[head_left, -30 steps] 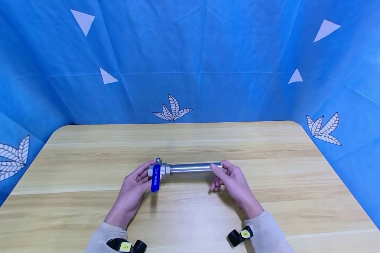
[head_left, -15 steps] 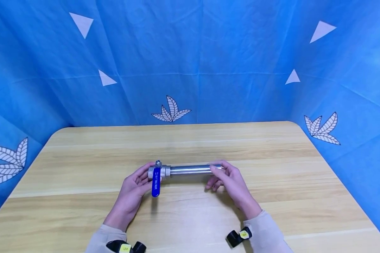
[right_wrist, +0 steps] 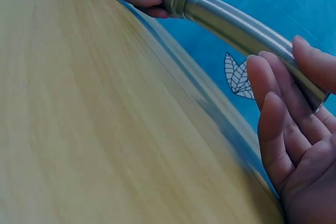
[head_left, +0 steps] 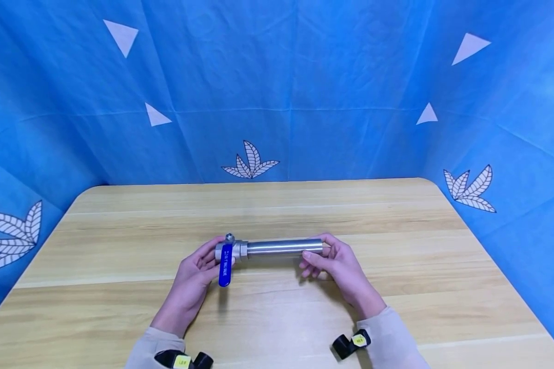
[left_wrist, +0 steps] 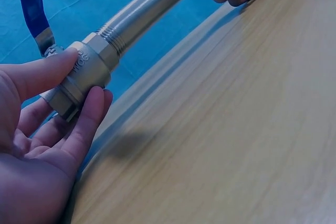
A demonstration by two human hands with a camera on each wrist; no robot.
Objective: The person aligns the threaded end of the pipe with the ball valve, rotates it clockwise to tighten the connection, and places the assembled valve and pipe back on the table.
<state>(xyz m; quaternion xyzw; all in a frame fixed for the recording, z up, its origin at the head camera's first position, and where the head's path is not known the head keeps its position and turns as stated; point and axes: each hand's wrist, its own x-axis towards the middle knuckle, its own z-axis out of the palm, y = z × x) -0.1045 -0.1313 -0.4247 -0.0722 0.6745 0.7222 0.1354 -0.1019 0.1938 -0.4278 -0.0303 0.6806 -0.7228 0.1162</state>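
Note:
My left hand (head_left: 195,277) grips the steel body of a ball valve (left_wrist: 84,72), thumb on one side and fingers curled under it. The valve's blue lever (head_left: 225,265) points toward me and carries white lettering. A shiny steel pipe (head_left: 281,247) runs rightward from the valve, with some thread (left_wrist: 113,39) showing at the joint. My right hand (head_left: 339,264) pinches the pipe's free end between thumb and fingers; its lower fingers curl loosely beneath. Valve and pipe are held level above the table, their shadow falling on the wood below.
A light wood-grain table (head_left: 277,210) with rounded back corners lies under the hands. Blue cloth (head_left: 351,77) with white triangles and leaf prints hangs behind and at both sides. Black wrist cameras (head_left: 351,344) sit on both pale sleeves.
My right thumb has moved down across the pipe, and the fingers have shifted around its end. The blue lever has tipped slightly lower. My left hand keeps its grip on the valve.

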